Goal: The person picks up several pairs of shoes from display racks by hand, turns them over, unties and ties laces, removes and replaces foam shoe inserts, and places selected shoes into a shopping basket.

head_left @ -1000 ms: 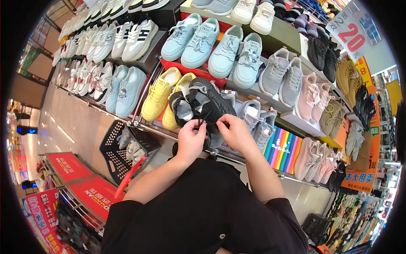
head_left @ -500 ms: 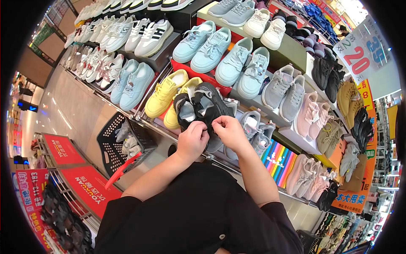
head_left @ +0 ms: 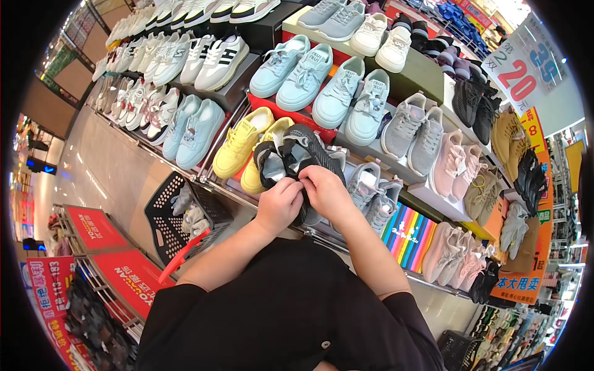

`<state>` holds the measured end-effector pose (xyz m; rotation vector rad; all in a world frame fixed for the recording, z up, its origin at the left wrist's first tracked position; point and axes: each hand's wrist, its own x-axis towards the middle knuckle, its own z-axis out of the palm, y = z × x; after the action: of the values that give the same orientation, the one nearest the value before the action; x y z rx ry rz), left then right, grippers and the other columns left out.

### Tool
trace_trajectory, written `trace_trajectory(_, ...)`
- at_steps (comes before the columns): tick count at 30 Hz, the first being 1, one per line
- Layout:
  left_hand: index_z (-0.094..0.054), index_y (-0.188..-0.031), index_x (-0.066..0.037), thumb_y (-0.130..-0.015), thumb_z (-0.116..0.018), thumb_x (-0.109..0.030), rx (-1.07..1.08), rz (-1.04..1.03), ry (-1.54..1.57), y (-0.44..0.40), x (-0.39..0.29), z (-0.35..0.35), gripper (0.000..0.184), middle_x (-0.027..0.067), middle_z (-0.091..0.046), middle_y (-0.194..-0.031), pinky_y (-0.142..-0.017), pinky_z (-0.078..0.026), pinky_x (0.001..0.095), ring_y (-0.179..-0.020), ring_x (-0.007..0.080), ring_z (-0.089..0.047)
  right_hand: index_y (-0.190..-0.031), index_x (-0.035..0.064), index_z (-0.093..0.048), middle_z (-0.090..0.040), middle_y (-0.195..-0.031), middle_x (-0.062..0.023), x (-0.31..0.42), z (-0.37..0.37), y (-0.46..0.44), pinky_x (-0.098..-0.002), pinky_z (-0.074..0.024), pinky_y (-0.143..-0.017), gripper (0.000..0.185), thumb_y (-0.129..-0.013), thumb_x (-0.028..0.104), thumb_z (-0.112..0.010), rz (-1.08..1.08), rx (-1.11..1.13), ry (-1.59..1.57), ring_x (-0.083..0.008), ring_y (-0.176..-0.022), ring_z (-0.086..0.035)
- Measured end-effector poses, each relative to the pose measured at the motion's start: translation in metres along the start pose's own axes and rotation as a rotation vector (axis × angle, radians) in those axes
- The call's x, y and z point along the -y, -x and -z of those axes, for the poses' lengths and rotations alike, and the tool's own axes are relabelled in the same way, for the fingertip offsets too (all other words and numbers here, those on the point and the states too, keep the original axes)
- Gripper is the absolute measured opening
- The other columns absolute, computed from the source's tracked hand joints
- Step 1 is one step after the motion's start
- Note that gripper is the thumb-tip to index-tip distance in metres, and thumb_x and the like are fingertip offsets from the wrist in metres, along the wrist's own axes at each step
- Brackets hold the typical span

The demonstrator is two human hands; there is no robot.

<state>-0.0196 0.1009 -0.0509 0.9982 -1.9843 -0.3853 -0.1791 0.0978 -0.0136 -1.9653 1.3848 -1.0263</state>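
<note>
A pair of black sneakers (head_left: 309, 143) with pale stuffing in the openings sits in front of me at the near edge of the shoe rack. My left hand (head_left: 279, 207) is closed in a pinch at the near side of the pair. Right beside it, my right hand (head_left: 322, 188) pinches at the same spot, the fingertips of both hands nearly touching. The fingers hide the exact part of the sneakers they grip, perhaps a lace. Yellow sneakers (head_left: 238, 147) stand just left of the black pair, and grey sneakers (head_left: 380, 204) to the right.
Light blue sneakers (head_left: 303, 77) stand on boxes behind. A black shopping basket (head_left: 162, 213) with a red handle (head_left: 179, 260) holds pale shoes at my left. Red sign boards (head_left: 127, 275) lie near it. A striped box (head_left: 405, 238) and a price sign (head_left: 526, 74) are to the right.
My hands have come closer together at the black sneakers, the right one moving slightly left and up. The view has shifted a little.
</note>
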Motion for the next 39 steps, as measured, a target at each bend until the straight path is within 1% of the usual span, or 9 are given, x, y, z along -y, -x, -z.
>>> trace_trajectory(6, -0.066, -0.092, -0.003, -0.079, -0.071, -0.001, -0.065, -0.038, 0.026, 0.0, 0.009, -0.003, 0.014, 0.0104, -0.065, -0.091, -0.061, -0.053, 0.0362, -0.072, 0.03, -0.066, -0.094, 0.0021, -0.061, -0.066, -0.091, -0.0177, -0.012, 0.008, -0.001, -0.0438, -0.0512, -0.076, 0.008, -0.087, 0.005, -0.059, 0.106, 0.083, 0.0, -0.0374, -0.089, -0.064)
trace_trajectory(12, -0.066, -0.092, 0.0, -0.079, -0.071, 0.0, -0.054, 0.07, 0.036, 0.002, 0.006, -0.008, 0.014, 0.013, -0.066, -0.086, -0.06, -0.053, 0.0362, -0.069, 0.0305, -0.065, -0.111, 0.003, -0.051, -0.068, -0.092, -0.0189, -0.002, 0.011, -0.003, -0.0446, -0.0526, -0.075, 0.022, -0.091, 0.005, -0.059, 0.117, 0.167, 0.198, -0.0384, -0.088, -0.066)
trace_trajectory(16, -0.066, -0.094, -0.001, -0.078, -0.072, 0.0, -0.118, -0.098, -0.033, 0.0, 0.011, -0.007, 0.017, 0.0134, -0.066, -0.084, -0.057, -0.052, 0.0347, -0.063, 0.028, -0.063, -0.11, 0.0026, -0.051, -0.068, -0.09, -0.018, -0.004, 0.013, -0.005, -0.0445, -0.0526, -0.075, 0.022, -0.09, 0.005, -0.06, 0.11, 0.186, 0.18, -0.0378, -0.087, -0.066)
trace_trajectory(20, -0.066, -0.094, -0.001, -0.077, -0.071, 0.0, -0.095, -0.115, -0.054, -0.001, 0.009, -0.006, 0.018, 0.0127, -0.064, -0.08, -0.056, -0.051, 0.0349, -0.061, 0.0267, -0.062, -0.11, 0.0015, -0.05, -0.069, -0.089, -0.0179, -0.008, 0.012, -0.003, -0.0433, -0.0527, -0.074, 0.028, -0.087, 0.005, -0.065, 0.047, 0.152, 0.127, -0.0377, -0.086, -0.067)
trace_trajectory(27, -0.062, -0.09, -0.004, -0.077, -0.068, -0.002, -0.037, 0.042, 0.009, -0.004, 0.011, -0.009, 0.014, 0.0111, -0.06, -0.077, -0.054, -0.049, 0.0365, -0.061, 0.0279, -0.06, -0.112, 0.0048, -0.05, -0.07, -0.088, -0.016, -0.022, 0.002, 0.003, -0.0408, -0.053, -0.072, 0.035, -0.084, 0.01, -0.071, -0.061, 0.003, -0.104, -0.0352, -0.083, -0.068)
trace_trajectory(31, -0.062, -0.092, -0.004, -0.078, -0.068, -0.003, 0.002, 0.129, 0.059, -0.006, 0.007, -0.008, 0.016, 0.0114, -0.061, -0.08, -0.056, -0.051, 0.0386, -0.064, 0.0303, -0.062, -0.097, 0.0017, -0.062, -0.07, -0.083, -0.0147, -0.019, 0.005, 0.002, -0.0384, -0.0526, -0.071, 0.018, -0.085, 0.011, -0.071, -0.106, -0.008, -0.168, -0.0334, -0.08, -0.068)
trace_trajectory(32, -0.062, -0.092, -0.004, -0.078, -0.068, -0.002, -0.042, 0.093, 0.071, -0.005, 0.008, -0.011, 0.015, 0.0106, -0.06, -0.079, -0.055, -0.049, 0.0372, -0.061, 0.0275, -0.06, -0.091, 0.0009, -0.066, -0.07, -0.081, -0.0145, -0.016, 0.006, 0.002, -0.0371, -0.0521, -0.07, 0.012, -0.085, 0.01, -0.07, -0.151, -0.028, -0.2, -0.0314, -0.076, -0.068)
trace_trajectory(37, -0.062, -0.092, -0.002, -0.08, -0.068, -0.003, 0.015, 0.219, 0.185, -0.005, 0.004, -0.009, 0.013, 0.0081, -0.056, -0.076, -0.055, -0.046, 0.0325, -0.058, 0.0215, -0.055, -0.093, 0.001, -0.066, -0.07, -0.081, -0.0135, -0.02, 0.008, 0.002, -0.0352, -0.0518, -0.069, 0.013, -0.085, 0.01, -0.07, -0.194, -0.017, -0.253, -0.0273, -0.075, -0.068)
trace_trajectory(39, -0.061, -0.094, 0.001, -0.084, -0.065, 0.0, 0.065, 0.263, 0.304, -0.006, 0.009, -0.008, 0.011, 0.0064, -0.054, -0.077, -0.057, -0.041, 0.0263, -0.061, 0.0128, -0.048, -0.093, 0.0008, -0.066, -0.07, -0.081, -0.013, -0.02, 0.007, 0.003, -0.0346, -0.0516, -0.069, 0.013, -0.085, 0.011, -0.07, -0.209, -0.023, -0.287, -0.0262, -0.074, -0.067)
